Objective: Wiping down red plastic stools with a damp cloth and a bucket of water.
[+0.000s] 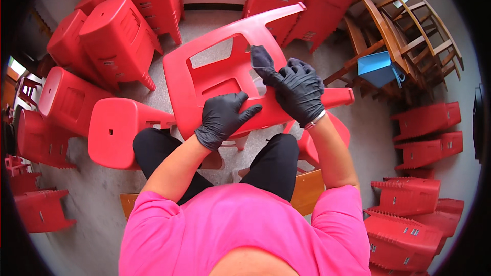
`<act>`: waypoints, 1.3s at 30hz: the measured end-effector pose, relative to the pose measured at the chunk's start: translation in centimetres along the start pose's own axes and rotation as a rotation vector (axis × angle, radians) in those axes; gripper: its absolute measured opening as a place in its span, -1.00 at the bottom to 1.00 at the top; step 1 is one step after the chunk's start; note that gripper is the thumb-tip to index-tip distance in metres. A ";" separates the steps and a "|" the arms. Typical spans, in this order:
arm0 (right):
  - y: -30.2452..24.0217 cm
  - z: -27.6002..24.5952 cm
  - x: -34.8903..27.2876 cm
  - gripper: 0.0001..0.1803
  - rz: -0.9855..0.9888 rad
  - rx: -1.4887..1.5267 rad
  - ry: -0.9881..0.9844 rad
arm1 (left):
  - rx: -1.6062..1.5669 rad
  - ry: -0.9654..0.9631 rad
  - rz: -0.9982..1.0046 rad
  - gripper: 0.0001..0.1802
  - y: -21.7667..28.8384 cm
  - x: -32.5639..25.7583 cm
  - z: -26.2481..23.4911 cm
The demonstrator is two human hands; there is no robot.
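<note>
A red plastic stool [180, 84] lies tilted on its side before my knees, its legs pointing to the right and openings showing in its sides. My left hand [221, 120], in a black glove, grips the near edge of this stool, thumb stretched along it. In my right hand [299, 91], also gloved in black, a dark grey cloth [262, 61] is bunched; one end sticks out past the fingers over the stool's leg side. The right fingertips are partly hidden by the cloth and glove.
A single red stool [111, 133] stands by my left knee, another [335, 135] by my right. Stacked red stools [115, 36] line the left and back; more stacks [409, 194] lie at right. A blue dustpan-like object [376, 68] rests against wooden chairs [394, 30].
</note>
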State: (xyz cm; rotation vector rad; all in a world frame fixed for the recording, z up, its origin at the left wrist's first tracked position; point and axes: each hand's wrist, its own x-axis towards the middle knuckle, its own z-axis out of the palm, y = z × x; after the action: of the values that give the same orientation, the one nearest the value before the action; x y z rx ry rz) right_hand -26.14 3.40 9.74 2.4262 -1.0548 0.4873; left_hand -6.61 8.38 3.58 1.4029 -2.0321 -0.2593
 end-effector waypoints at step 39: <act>3.0 2.7 5.0 -0.64 0.029 -0.010 -0.292 | -0.053 -0.038 -0.041 -0.49 0.3 0.2 -0.2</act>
State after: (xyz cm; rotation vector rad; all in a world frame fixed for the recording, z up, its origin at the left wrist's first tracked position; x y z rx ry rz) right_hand -24.81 -2.80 10.68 2.5284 -1.2073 0.1370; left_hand -6.79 8.34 3.98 1.4180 -2.0134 -0.3572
